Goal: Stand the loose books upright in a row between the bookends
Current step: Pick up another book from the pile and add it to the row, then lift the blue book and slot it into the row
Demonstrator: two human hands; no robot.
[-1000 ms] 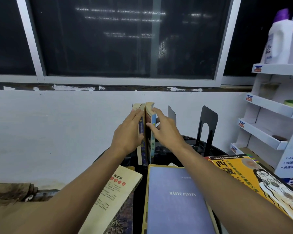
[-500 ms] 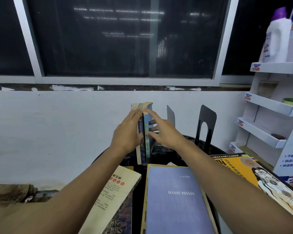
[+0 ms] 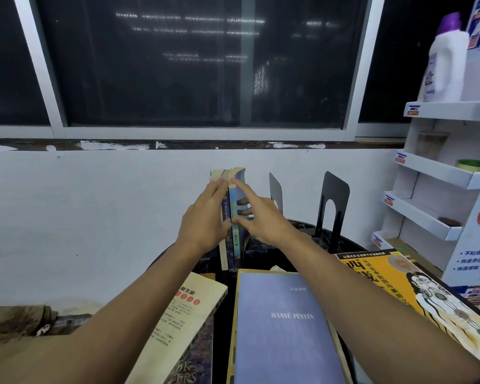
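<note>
Blue-spined paperbacks (image 3: 233, 234) stood upright at the back of the round black worktop (image 3: 352, 246), sandwiched between both hands. The left grip (image 3: 203, 225) lay flat and straight-fingered against their left cover. The right grip (image 3: 263, 220) was spread, its forefinger on the top of a spine and its other fingers reaching round the right cover. Two black metal bookends (image 3: 334, 187) stood to the right, apart from the books; whether another backed the left side was hidden.

I judged the step to be squaring the pair. It wanted even pressure, bottoms flat, and a bookend brought snug before release, since thin paperbacks topple.

"HANYU PINYIN" was readable on the flat violet-blue book (image 3: 283, 328). Yellow Chinese characters marked one spine, red ones the flat cream paperback (image 3: 189, 306), and black ones the flat orange book (image 3: 385, 275).
</note>
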